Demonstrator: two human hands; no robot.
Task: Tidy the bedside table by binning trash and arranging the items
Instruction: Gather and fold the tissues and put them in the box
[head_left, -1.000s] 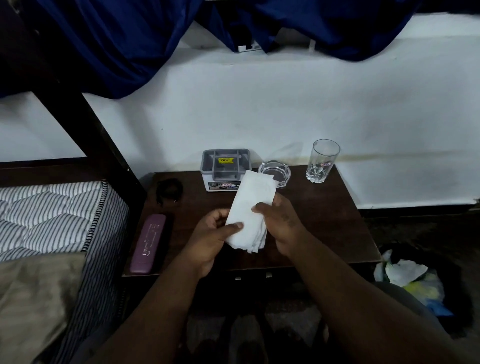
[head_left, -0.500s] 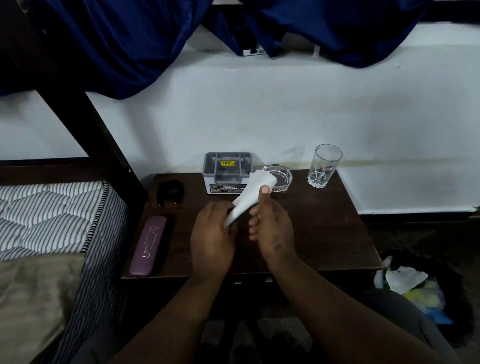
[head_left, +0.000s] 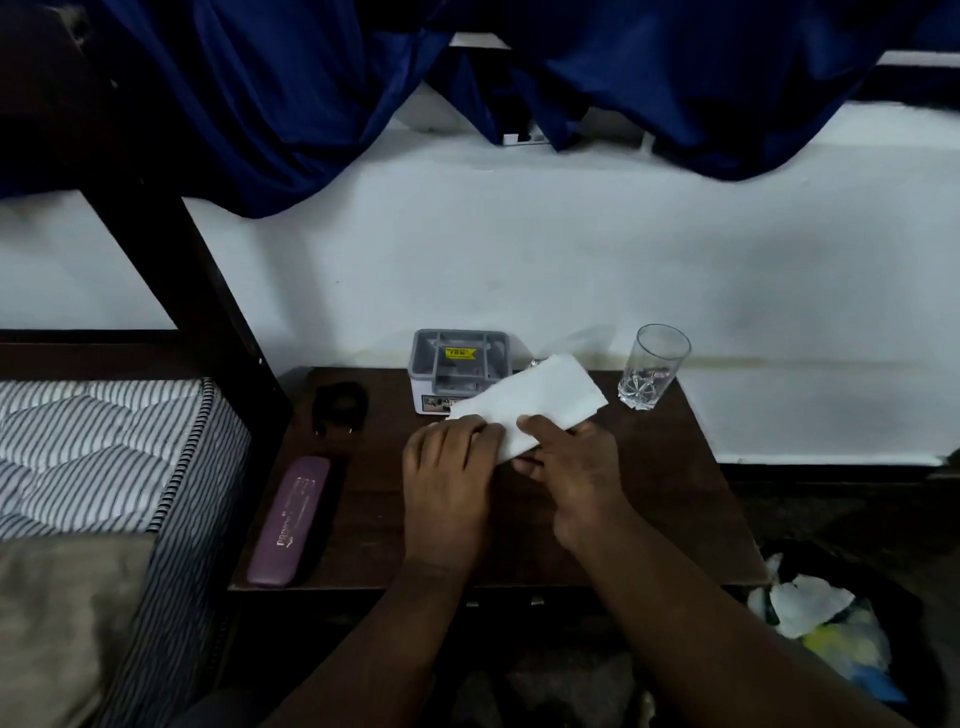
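From my remote seat, I see both hands meet over the middle of the dark wooden desk (head_left: 670, 499), each grip clamped on the same folded white tissue (head_left: 535, 402): the left hand (head_left: 449, 478) presses its fingers (head_left: 467, 434) over the sheet's near-left end, while the right hand (head_left: 576, 475) pinches the lower edge between thumb and fingers. The tissue slants up and to the right from the hands, its far end covering part of the grey organiser box (head_left: 460, 358) behind it. A clear drinking glass (head_left: 653, 366) stands upright at the desk's back right corner, well apart from the hands. On the desk's left side, a purple case (head_left: 288, 527) lies lengthwise along the edge, with a small black object (head_left: 340, 408) behind it; I cannot tell what it is. A striped mattress (head_left: 98, 452) adjoins the desk on the left. On the floor to the right, a dark bin (head_left: 904, 613) holds crumpled white and yellow trash (head_left: 810, 605). Blue cloth (head_left: 270, 93) hangs over the white wall above
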